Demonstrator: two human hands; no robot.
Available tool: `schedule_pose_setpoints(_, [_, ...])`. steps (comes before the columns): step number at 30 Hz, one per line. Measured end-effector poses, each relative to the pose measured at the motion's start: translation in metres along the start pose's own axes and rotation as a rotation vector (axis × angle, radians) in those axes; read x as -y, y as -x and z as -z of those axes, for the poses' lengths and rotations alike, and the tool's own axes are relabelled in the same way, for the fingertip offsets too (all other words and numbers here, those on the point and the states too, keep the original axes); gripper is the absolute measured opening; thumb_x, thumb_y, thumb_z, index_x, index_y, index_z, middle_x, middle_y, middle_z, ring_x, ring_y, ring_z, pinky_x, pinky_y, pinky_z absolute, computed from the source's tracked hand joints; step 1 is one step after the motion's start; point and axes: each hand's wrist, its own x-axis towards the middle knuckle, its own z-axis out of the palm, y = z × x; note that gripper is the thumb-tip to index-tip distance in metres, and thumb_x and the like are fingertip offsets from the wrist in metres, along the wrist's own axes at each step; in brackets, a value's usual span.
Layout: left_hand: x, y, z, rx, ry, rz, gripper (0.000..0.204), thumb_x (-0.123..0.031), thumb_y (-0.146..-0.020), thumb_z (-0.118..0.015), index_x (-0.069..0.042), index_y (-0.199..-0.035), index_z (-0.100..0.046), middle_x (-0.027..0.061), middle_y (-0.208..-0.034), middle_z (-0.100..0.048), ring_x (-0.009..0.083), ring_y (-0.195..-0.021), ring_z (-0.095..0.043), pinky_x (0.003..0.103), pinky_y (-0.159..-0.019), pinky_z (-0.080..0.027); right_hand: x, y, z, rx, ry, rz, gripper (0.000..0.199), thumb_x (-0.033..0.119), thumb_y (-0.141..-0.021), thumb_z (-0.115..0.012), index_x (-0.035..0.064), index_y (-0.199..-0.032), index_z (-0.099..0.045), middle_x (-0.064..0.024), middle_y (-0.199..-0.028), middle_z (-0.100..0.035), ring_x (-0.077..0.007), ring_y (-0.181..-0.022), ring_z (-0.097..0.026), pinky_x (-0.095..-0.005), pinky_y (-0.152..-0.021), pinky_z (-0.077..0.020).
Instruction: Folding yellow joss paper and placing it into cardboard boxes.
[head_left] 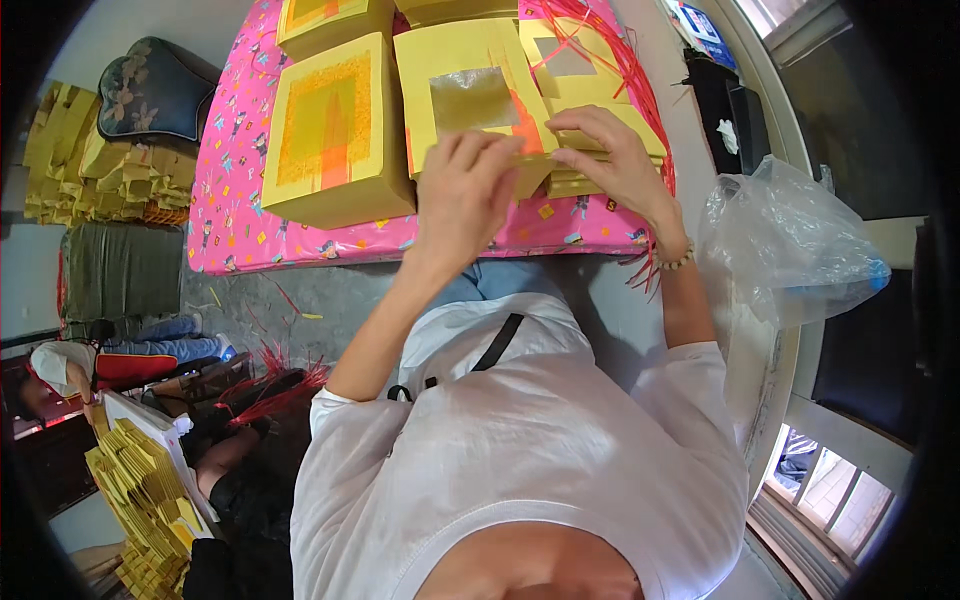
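Note:
A tall stack of yellow paper sheets [414,72] with a silver square and an orange-red streak on top stands in front of me on the pink table cover. Over its near edge is my left hand [460,190], its fingers bent and drawn together; what they hold, if anything, is hidden. My right hand [625,170], with a beaded bracelet on the wrist, is at the stack's near right corner, thumb and fingers apart. Beside it on the right lies a lower stack of yellow paper [590,178], partly behind that hand.
Left of my hands stands another yellow stack [340,195] with an orange-bordered gold square. Red plastic strips [630,75] trail along the right of the pink cover [235,240]. A clear plastic bag [790,240] hangs at right. Lower left, other people sit near yellow paper bundles [140,490].

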Motion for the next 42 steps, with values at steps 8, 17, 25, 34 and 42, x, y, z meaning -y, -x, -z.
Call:
schedule_pose_setpoints(8, [0.03,-0.002,0.004,0.084,0.055,0.12,0.021,-0.012,-0.071,-0.072,-0.008,-0.091,-0.068,0.0051,-0.09,-0.064,0.025,-0.086,-0.056,0.035,-0.077,-0.046,-0.005,-0.003,-0.007,-0.019,-0.007,0.036,0.02,0.019,-0.08,-0.067,0.0052,-0.094,-0.067,-0.009,-0.098,-0.065,-0.0242,-0.094,-0.061,-0.0328,-0.083,-0.0482])
schedule_pose_setpoints(17, [0.034,-0.01,0.004,0.117,0.112,0.262,0.012,-0.02,-0.073,-0.071,-0.009,-0.076,-0.072,0.0032,-0.079,-0.067,0.0239,-0.076,-0.058,0.034,-0.07,-0.048,-0.004,-0.011,-0.004,0.03,-0.14,-0.072,0.018,0.017,-0.085,-0.066,0.0005,-0.091,-0.068,-0.009,-0.097,-0.065,-0.0176,-0.089,-0.062,-0.0274,-0.079,-0.0468])
schedule_pose_setpoints(25, [0.036,-0.013,0.002,0.099,0.116,0.31,0.013,-0.021,-0.072,-0.071,-0.009,-0.073,-0.072,0.0033,-0.075,-0.065,0.0236,-0.07,-0.055,0.034,-0.066,-0.046,-0.008,-0.016,-0.005,0.04,-0.23,-0.141,0.017,0.015,-0.084,-0.066,-0.0011,-0.09,-0.068,-0.0076,-0.095,-0.066,-0.0126,-0.085,-0.06,-0.0255,-0.078,-0.0466])
schedule_pose_setpoints(34, [0.035,-0.011,-0.001,0.086,0.138,0.365,0.014,-0.022,-0.071,-0.071,-0.008,-0.073,-0.072,0.0043,-0.076,-0.065,0.024,-0.072,-0.056,0.035,-0.068,-0.046,-0.012,-0.017,-0.007,0.041,-0.283,-0.164,0.016,0.014,-0.084,-0.066,-0.0008,-0.09,-0.069,-0.0066,-0.095,-0.066,-0.0109,-0.084,-0.06,-0.0241,-0.077,-0.0475])
schedule_pose_setpoints(42, [0.036,-0.012,0.0,0.075,0.133,0.361,0.015,-0.022,-0.071,-0.071,-0.008,-0.072,-0.072,0.005,-0.077,-0.066,0.0244,-0.073,-0.056,0.036,-0.068,-0.047,-0.011,-0.019,-0.006,0.068,-0.303,-0.212,0.017,0.014,-0.084,-0.066,-0.0005,-0.091,-0.069,-0.0065,-0.096,-0.065,-0.0108,-0.084,-0.06,-0.0243,-0.076,-0.0479])
